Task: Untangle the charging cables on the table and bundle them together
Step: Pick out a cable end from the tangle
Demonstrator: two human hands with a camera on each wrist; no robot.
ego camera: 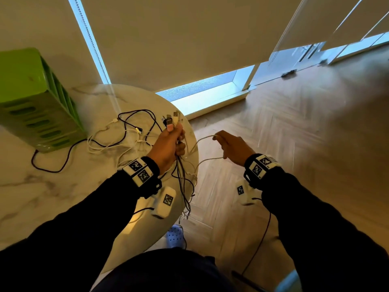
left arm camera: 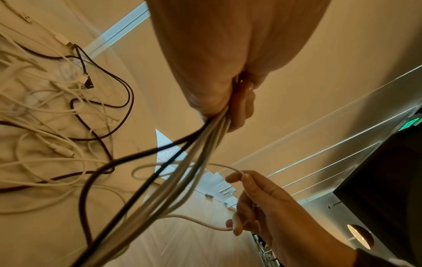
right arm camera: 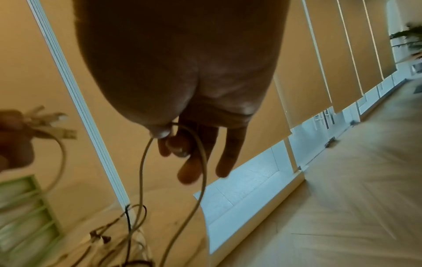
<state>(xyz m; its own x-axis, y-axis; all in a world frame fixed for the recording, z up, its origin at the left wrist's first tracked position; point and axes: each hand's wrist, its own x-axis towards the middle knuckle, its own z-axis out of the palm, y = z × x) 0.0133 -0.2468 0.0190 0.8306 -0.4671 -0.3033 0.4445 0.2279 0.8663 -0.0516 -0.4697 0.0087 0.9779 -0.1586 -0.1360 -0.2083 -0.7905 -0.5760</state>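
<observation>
Sorting charging cables at the near right edge of the round tabletop (ego camera: 63,186), partly done.

My left hand (ego camera: 168,144) clenches a gathered bundle of cables (left arm camera: 182,171), plugs (ego camera: 172,120) pointing up and tails hanging off the edge. My right hand (ego camera: 232,147), out over the floor, pinches a loop of one white cable (ego camera: 203,140). A loose tangle (ego camera: 126,133) lies to the left, near the green box (ego camera: 35,102); I judge that this remains to be sorted and bundled.
</observation>
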